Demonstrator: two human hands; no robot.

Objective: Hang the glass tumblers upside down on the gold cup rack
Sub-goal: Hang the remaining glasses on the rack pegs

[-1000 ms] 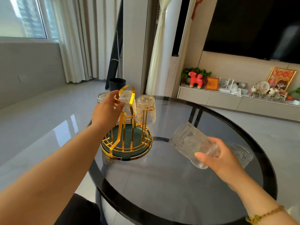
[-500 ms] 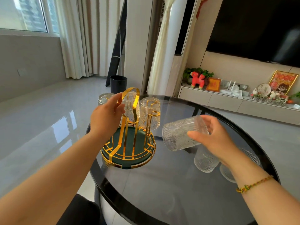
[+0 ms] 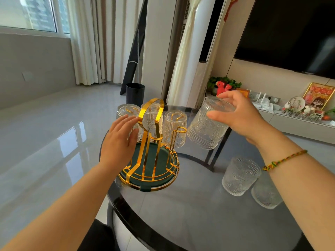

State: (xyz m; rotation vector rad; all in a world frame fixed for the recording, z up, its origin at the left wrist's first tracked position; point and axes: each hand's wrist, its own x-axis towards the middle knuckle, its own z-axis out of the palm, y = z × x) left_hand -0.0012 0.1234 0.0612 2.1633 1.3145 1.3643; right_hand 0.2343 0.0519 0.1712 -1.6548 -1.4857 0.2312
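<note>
Dark round glass table [image 3: 181,214] carried the gold cup rack [image 3: 152,153], three tumblers inverted on its pegs. The right hand [image 3: 239,115] gripped a fourth tumbler [image 3: 206,127] mouth-down beside a free peg [image 3: 178,132]. The left hand [image 3: 117,140], fingers spread, touched the rack's handle. Two tumblers [image 3: 239,176] stood upright and empty.

Left hand [image 3: 118,140] flat with fingers extended; right hand [image 3: 239,113] raised, fingers curled in a grasp.

Single head view, angled down, close over table [image 3: 181,214].
</note>
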